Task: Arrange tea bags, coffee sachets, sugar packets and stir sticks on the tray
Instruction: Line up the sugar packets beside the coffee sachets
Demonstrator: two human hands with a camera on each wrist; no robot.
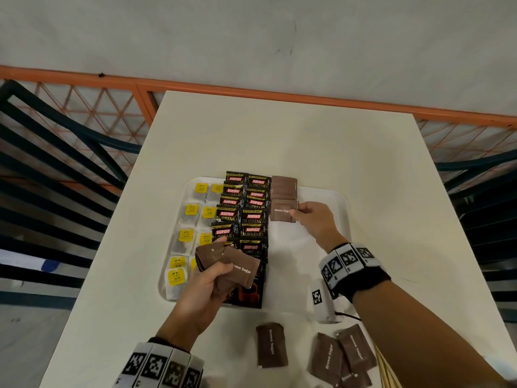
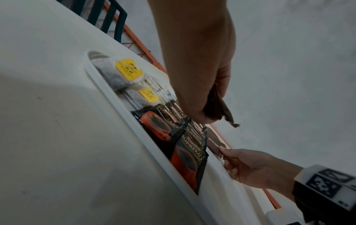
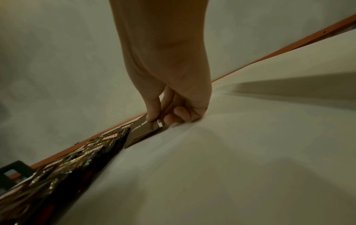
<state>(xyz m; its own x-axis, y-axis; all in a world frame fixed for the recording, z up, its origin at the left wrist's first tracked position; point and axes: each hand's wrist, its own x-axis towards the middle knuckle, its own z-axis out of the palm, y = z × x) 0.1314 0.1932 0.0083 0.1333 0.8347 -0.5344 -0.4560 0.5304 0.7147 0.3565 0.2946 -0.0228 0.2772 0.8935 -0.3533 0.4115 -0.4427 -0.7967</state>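
A white tray [image 1: 340, 204] holds yellow-tagged tea bags [image 1: 186, 236] on its left and two columns of black coffee sachets [image 1: 253, 218] in the middle. Brown sugar packets [image 1: 284, 187] overlap in a column right of the sachets. My right hand [image 1: 298, 212] pinches the nearest brown sugar packet [image 1: 281, 211] by its right edge, low on the tray; the pinch also shows in the right wrist view [image 3: 154, 121]. My left hand [image 1: 208, 271] grips a small stack of brown sugar packets [image 1: 237, 266] above the tray's near left part, edge-on in the left wrist view [image 2: 217, 106].
Several loose brown sugar packets [image 1: 271, 348] lie on the white table [image 1: 279, 141] in front of the tray. Pale stir sticks [image 1: 387, 371] show at the bottom right. Dark chairs [image 1: 56, 152] flank the table, and an orange rail [image 1: 223, 89] runs behind it.
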